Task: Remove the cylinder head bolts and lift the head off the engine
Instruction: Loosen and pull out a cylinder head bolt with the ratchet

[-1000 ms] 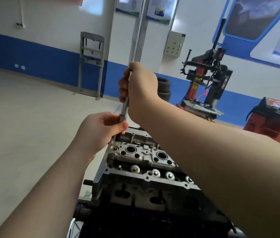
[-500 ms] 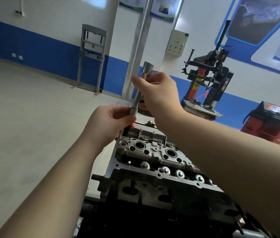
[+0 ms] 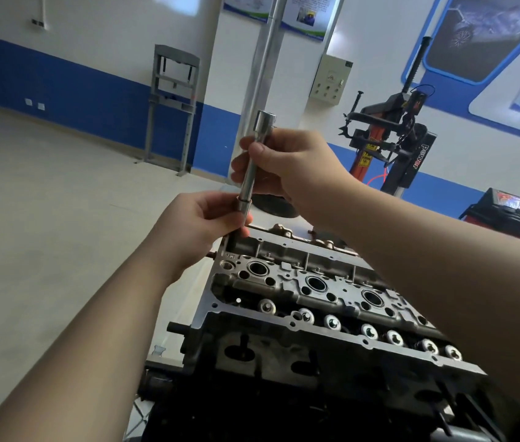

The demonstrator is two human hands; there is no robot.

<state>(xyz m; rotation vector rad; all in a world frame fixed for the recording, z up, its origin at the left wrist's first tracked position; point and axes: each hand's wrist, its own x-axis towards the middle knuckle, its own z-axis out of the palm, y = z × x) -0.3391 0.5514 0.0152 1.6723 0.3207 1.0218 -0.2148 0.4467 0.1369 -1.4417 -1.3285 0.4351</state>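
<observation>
The grey cylinder head sits on the dark engine block in front of me, its top open with spark plug wells and a row of round valve tops showing. A silver socket extension stands nearly upright over the head's far left corner. My right hand grips its upper shaft just under the wide top end. My left hand pinches its lower collar, and a dark shaft below runs down to the head's corner. Whatever sits under that tip is hidden.
A black and red tyre changer stands behind the engine on the right. A red machine is at the far right, a grey press frame against the blue wall at left, and a metal pillar behind the tool. Pale floor spreads left.
My right hand slid down from a fist around the shaft to a grip below the top end, which now shows. The view dropped, so the engine looks closer.
</observation>
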